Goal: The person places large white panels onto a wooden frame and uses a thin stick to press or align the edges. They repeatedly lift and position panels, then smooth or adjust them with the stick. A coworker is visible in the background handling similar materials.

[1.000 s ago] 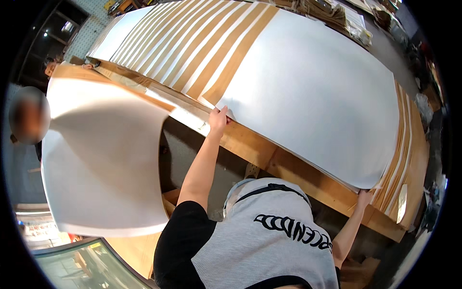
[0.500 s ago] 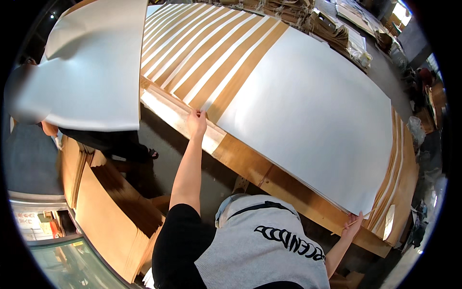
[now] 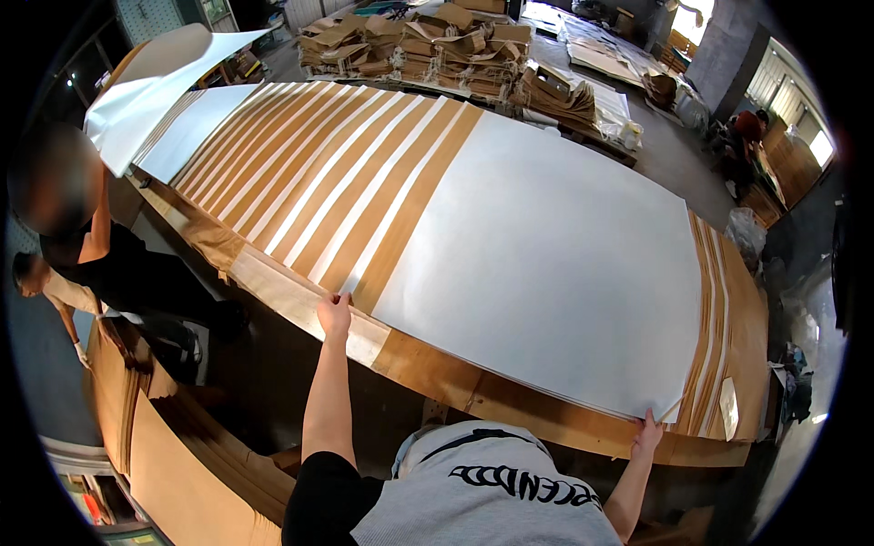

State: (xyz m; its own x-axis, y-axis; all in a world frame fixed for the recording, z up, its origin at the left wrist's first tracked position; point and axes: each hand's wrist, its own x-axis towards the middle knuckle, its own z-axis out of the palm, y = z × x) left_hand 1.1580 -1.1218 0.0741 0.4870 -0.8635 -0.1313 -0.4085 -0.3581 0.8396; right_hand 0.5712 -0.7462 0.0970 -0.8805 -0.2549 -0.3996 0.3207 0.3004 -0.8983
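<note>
A very large white sheet [image 3: 546,264] lies flat on top of a long stack of overlapping white and brown sheets [image 3: 319,182]. My left hand [image 3: 334,314] grips the sheet's near left corner, fingers over its edge. At the near right corner, my right hand [image 3: 648,429] pinches the sheet where it curls up slightly. Both arms are stretched out across the brown bench edge [image 3: 437,373].
A co-worker [image 3: 100,264] stands at the left, holding up another white sheet [image 3: 155,82]. Brown boards [image 3: 164,455] lean at the lower left. Piles of folded brown cardboard [image 3: 437,45] fill the back, and another person [image 3: 742,127] is at the far right.
The co-worker's white sheet has swung up and away to the far left. My hands stay on the two near corners of the big sheet, which now lies flatter.
</note>
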